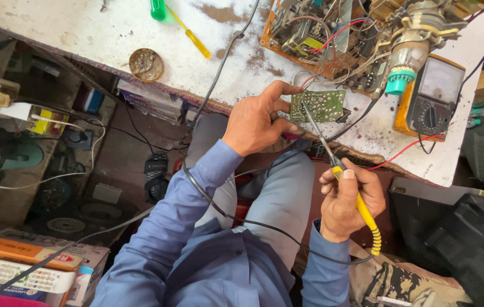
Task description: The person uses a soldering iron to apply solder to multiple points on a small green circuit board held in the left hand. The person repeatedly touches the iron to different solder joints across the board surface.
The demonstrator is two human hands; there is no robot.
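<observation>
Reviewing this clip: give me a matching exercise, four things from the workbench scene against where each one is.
Things:
1. small green circuit board
2. yellow-handled soldering iron
3. round metal tin
4. orange-cased analogue multimeter

Places:
A. near the white bench's front edge, left of both hands
B. in the right hand
C. on the bench's right end
D. in the left hand

Pairs: 1-D, 2-B, 3-A, 4-C
</observation>
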